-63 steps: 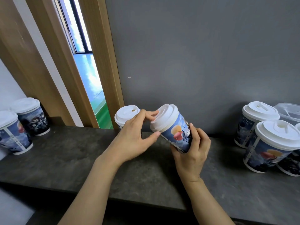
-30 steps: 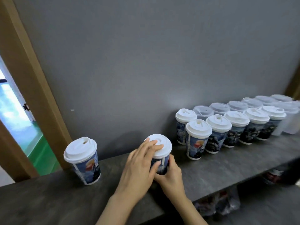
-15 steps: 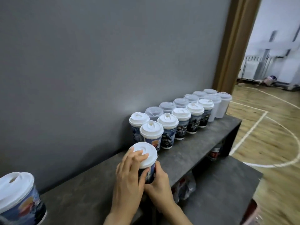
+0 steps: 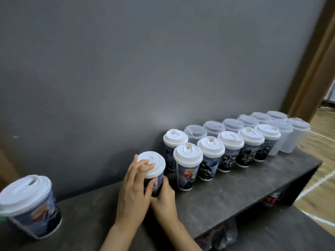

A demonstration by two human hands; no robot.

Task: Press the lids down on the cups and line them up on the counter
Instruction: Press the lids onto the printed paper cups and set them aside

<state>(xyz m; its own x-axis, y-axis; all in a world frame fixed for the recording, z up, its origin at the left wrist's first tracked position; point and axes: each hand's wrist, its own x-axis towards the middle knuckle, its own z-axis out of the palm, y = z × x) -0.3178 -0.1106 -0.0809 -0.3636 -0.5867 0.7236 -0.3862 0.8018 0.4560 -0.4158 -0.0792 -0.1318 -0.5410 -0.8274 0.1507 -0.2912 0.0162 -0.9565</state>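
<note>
Now my two hands are on one cup (image 4: 157, 183), which stands upright on the desk (image 4: 226, 200) at the near end of the rows. My left hand (image 4: 134, 189) lies over it from the left: the fingers (image 4: 143, 164) reach onto the white lid (image 4: 153, 164) and the thumb curls on the cup wall below the lid, so this grip is closed around the cup. My right hand (image 4: 164, 198) holds the lower part of the cup from the right side, fingers wrapped on it; most of the fingers are hidden behind the cup. The lid sits level on the cup, as far as I can see.

Just to the right stands the front row (image 4: 224, 151) of printed cups with white lids, five of them, close beside each other and running away to the right. The nearest of them is just beside my cup, but I cannot tell if they touch. Behind this row, near the grey wall (image 4: 145, 69), is a back row (image 4: 233, 125): one printed cup with white lid at its near end, then clear cups with clear lids. Two more clear cups stand at the far end of the front row.

Well apart, at the left edge, one more printed cup (image 4: 31, 207) with a white lid stands alone on the desk, a little blurred.

At the right I see a wooden door frame (image 4: 311, 73) and a wood floor (image 4: 319, 171) with white lines.
</note>
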